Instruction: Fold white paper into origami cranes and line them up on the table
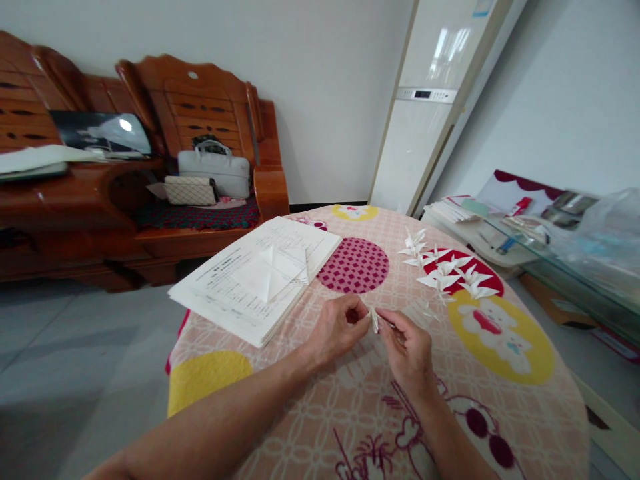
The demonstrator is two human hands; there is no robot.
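Note:
Between my two hands, a small folded white paper crane (373, 320) is held a little above the patterned tablecloth (300, 427). My left hand (340, 327) pinches its left side between thumb and fingertips. From the right, my right hand (407, 343) grips the other side, fingers curled and partly hiding the paper. Several finished white paper cranes (450, 270) stand in a cluster beyond my right hand. To the left lies a stack of printed sheets (225, 280), with a creased, partly folded piece of paper (275, 272) on top.
A glass-topped side table (550, 260) with papers, a plastic bag (613, 230) and small items stands at the right. Wooden chairs (200, 100) line the wall at the left; one bears a grey bag (220, 173). A tall white air conditioner (425, 127) stands behind the round table.

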